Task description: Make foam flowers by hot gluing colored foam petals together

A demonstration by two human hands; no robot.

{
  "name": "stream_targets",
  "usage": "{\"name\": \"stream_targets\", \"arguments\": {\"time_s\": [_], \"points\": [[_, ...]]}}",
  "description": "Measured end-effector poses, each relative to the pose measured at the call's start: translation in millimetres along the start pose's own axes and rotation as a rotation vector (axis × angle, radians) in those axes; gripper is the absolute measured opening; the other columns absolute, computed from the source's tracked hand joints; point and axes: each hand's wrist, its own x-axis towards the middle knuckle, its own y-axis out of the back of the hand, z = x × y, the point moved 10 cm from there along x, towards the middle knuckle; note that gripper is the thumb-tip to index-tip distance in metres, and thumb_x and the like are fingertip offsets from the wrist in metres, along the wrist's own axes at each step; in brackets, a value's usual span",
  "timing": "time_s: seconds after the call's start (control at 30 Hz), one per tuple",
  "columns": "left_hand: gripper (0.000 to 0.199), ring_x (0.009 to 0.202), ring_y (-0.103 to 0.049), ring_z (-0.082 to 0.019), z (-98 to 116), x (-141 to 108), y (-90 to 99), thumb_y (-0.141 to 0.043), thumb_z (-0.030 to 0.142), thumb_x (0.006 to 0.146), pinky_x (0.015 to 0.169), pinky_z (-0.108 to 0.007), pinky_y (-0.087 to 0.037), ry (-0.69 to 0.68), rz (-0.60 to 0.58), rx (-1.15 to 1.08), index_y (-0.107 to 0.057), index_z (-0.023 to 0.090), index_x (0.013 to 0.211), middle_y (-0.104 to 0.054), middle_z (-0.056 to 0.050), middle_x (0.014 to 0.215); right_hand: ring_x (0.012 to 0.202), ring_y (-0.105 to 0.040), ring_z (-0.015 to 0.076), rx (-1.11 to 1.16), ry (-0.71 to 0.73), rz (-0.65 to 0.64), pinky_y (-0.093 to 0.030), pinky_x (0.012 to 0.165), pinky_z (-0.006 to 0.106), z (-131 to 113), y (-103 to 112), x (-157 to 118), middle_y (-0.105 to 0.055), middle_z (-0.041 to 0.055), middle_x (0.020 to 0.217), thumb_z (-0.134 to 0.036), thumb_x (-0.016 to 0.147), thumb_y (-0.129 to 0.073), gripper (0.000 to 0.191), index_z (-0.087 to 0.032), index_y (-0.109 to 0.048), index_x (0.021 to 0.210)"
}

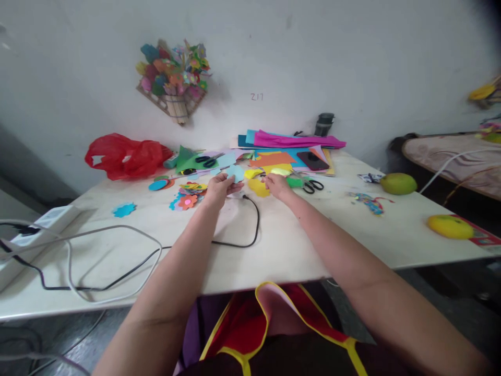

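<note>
My left hand [224, 189] is closed in a pinch at a light blue paper piece [235, 171], which stands out past its fingertips. A short way to the right, my right hand [277, 186] has its fingers pressed together beside a yellow paper cutout [258, 188]. What those fingers hold, if anything, is too small to make out. Just right of that hand lie black-handled scissors [313, 186] and a green piece [294, 182]. Left of my left hand is a pile of paper flowers [188, 201], one orange with a pink centre.
A black cable [256, 230] curves over the table near my arms. Behind my hands are paper sheets [274, 159], a phone [313, 161] and more scissors [209, 160]. A red plastic bag [125, 155] sits back left; mangoes [398, 184] lie right, a power strip [47, 224] left.
</note>
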Motion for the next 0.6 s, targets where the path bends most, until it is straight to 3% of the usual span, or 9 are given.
{"name": "stream_targets", "arguments": {"time_s": [0.13,0.23,0.6], "points": [[0.018,0.061,-0.065,-0.015,4,0,0.7,-0.067,0.014,0.065,0.061,-0.024,-0.054,-0.037,-0.012,-0.022,-0.049,0.011,0.069,-0.061,-0.002,0.059,0.051,-0.051,0.0093,0.082,-0.024,-0.017,-0.042,0.054,0.021,6,-5,1,-0.058,0.0004,0.062,-0.029,0.077,-0.053,0.017,-0.015,-0.059,0.07],[0.018,0.06,-0.065,-0.014,5,0,2.8,-0.067,0.012,0.063,0.059,-0.023,-0.053,-0.039,0.008,-0.036,-0.051,0.01,0.071,-0.061,-0.002,0.06,0.051,-0.05,0.0092,0.094,-0.014,0.001,-0.042,0.054,0.022,11,-7,3,-0.058,-0.0004,0.061,-0.026,0.072,-0.059,0.012,-0.014,-0.061,0.074],[0.016,0.055,-0.063,-0.013,-1,0,6.2,-0.066,0.013,0.064,0.055,-0.022,-0.053,-0.01,0.041,0.014,-0.056,0.009,0.076,-0.062,-0.003,0.061,0.073,-0.059,0.0143,-0.153,0.119,-0.062,-0.044,0.066,0.023,3,-8,3,-0.067,0.0046,0.077,-0.021,0.073,-0.055,0.015,-0.014,-0.067,0.08]]}}
